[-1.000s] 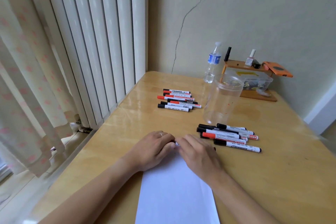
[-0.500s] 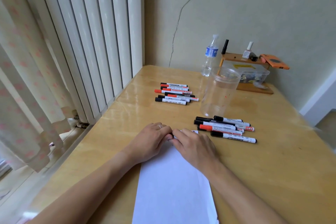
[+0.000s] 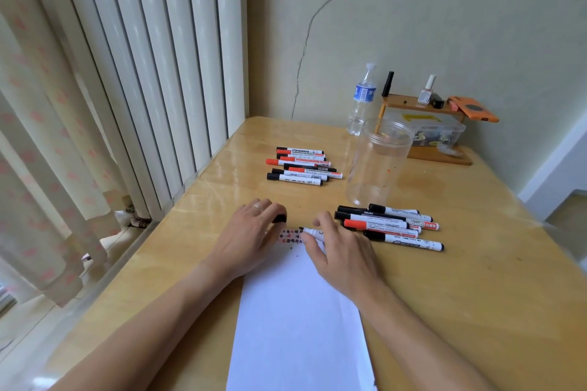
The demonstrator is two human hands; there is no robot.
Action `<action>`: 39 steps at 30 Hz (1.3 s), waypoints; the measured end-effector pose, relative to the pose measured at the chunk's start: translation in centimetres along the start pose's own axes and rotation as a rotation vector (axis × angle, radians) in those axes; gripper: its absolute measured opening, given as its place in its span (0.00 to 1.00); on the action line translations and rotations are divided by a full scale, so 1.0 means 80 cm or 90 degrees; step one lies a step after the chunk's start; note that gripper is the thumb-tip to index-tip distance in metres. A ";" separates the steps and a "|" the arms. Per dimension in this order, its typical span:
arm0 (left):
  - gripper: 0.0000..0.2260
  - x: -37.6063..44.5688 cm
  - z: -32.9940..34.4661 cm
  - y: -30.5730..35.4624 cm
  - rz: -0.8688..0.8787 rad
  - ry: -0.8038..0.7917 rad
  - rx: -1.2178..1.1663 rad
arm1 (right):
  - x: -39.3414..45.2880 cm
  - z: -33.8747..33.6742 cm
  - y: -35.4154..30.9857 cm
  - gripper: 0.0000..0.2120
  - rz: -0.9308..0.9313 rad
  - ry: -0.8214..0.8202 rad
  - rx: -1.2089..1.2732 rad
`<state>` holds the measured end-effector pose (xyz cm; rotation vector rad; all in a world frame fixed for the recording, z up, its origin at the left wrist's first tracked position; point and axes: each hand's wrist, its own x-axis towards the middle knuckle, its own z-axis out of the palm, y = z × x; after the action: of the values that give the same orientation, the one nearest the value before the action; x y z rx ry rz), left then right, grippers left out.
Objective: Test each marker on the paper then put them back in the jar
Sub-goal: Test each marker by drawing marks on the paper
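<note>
A white sheet of paper [image 3: 298,320] lies on the wooden table, with red and black test marks [image 3: 289,236] along its far edge. My right hand [image 3: 340,251] grips an uncapped white marker [image 3: 313,232], its tip pointing left over those marks. My left hand [image 3: 251,232] holds the marker's black cap [image 3: 280,218] at the paper's far left corner. A clear plastic jar [image 3: 378,162] stands open and empty behind. One group of several red and black markers [image 3: 303,166] lies left of the jar; another group [image 3: 387,225] lies right of my right hand.
At the back stand a water bottle [image 3: 363,98] and a wooden shelf [image 3: 422,108] with small bottles, an orange item and a clear box. White vertical blinds [image 3: 143,73] and a curtain run along the table's left edge. A wall closes the far side.
My hands have pulled apart: the cap has come off the marker and sits in my left hand, with the bare tip now showing. The marks on the paper are uncovered.
</note>
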<state>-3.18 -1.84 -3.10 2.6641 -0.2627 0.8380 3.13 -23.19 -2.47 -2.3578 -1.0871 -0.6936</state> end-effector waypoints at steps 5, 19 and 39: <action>0.05 0.019 -0.002 -0.031 -0.112 -0.002 -0.003 | 0.000 0.007 0.004 0.06 0.053 -0.059 0.039; 0.23 0.023 0.006 -0.045 -0.234 -0.182 -0.020 | 0.000 0.014 0.010 0.20 0.034 -0.051 0.008; 0.30 0.001 0.010 -0.035 -0.247 -0.276 0.113 | 0.007 -0.014 0.026 0.12 0.301 -0.105 0.658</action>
<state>-1.94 0.44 -4.35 2.8969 0.2369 0.1686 4.80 -24.74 -1.66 -1.6370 -0.6416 0.2259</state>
